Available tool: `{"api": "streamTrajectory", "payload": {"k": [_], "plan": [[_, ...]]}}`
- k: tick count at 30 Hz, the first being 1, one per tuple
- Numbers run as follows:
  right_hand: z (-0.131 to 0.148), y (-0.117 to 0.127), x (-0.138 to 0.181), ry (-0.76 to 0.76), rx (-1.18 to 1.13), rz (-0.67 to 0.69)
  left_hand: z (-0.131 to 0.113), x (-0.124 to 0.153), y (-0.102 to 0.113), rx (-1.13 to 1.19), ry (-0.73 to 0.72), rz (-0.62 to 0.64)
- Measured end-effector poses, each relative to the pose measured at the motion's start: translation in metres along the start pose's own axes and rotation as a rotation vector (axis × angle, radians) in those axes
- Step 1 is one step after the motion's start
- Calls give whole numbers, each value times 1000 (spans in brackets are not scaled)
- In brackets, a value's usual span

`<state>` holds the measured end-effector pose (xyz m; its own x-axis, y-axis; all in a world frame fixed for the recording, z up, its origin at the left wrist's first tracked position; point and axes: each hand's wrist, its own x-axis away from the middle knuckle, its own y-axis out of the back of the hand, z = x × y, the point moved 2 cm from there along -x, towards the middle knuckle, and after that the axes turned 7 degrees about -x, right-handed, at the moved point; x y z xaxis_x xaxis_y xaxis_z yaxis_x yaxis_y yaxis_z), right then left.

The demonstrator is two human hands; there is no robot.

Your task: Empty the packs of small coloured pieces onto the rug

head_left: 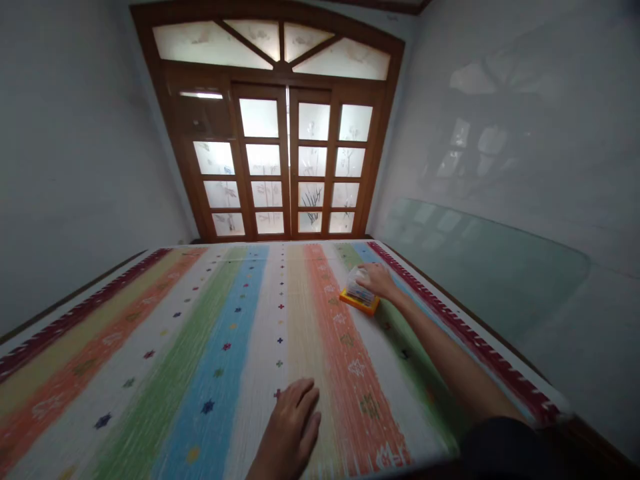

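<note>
On cloth (pixel 257 313), orange box (pixel 359 305), diagonal lengthwise

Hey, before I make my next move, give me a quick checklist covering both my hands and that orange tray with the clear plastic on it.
1. Right hand at the clear plastic: ok, fingers are on it.
2. Firm grip on the plastic: cannot tell, the fingertips are partly hidden.
3. Orange tray supported: ok, it sits on the striped cloth, in from the right edge.
4. Plastic loose from the tray: cannot tell.
5. Left hand free: ok, nothing visible in it.
6. Left hand steadying the tray: not ok, it is nearer you, apart from it.
</note>
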<state>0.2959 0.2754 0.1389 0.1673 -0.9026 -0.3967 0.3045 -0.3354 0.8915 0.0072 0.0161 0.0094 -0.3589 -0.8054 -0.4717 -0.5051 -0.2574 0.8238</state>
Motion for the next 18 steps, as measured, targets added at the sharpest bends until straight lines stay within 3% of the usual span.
{"api": "streamTrajectory", "payload": {"k": [4, 7, 9, 13, 18], "plan": [[4, -1, -4, 17, 13, 13, -1, 0, -1, 78, 39, 39], [19, -3, 8, 111, -45, -24, 2, 1, 0, 198, 118, 38], [40, -8, 29, 277, -159, -46, 7, 0, 0, 300, 189, 21], [97, -29, 92, 680, -329, 120, 26, -10, 2, 291, 271, -29], [150, -54, 147, 898, -371, 290, 46, -27, 8, 223, 225, -32]]}}
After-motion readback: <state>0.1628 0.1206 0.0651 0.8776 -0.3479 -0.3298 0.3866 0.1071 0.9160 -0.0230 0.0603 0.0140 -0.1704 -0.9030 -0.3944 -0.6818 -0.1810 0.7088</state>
